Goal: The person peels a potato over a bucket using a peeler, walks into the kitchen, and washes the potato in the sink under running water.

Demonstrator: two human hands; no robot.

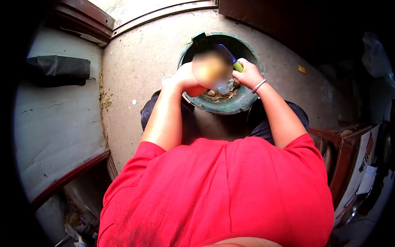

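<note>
Over a round green bin (230, 110), both my hands are raised close together. My left hand (187, 78) is closed around a yellowish, rounded item (214, 68), which is blurred so that its kind cannot be made out. In my right hand (249, 74), which wears a bracelet at the wrist, is a knife-like tool with a green handle (238, 66) and a dark blue part (228, 53) that reaches toward the yellowish item. Whether the two touch is hidden by the blur. Inside the bin lie brownish scraps (222, 97) and a crumpled clear plastic piece (226, 86).
The bin stands on a concrete floor (135, 61) between my knees. A yellow packet (301, 69) lies to the right and a small white disc (134, 102) to the left. A dark cloth-like roll (61, 71) is against the left panel. A reddish wooden cabinet (349, 152) stands at the right.
</note>
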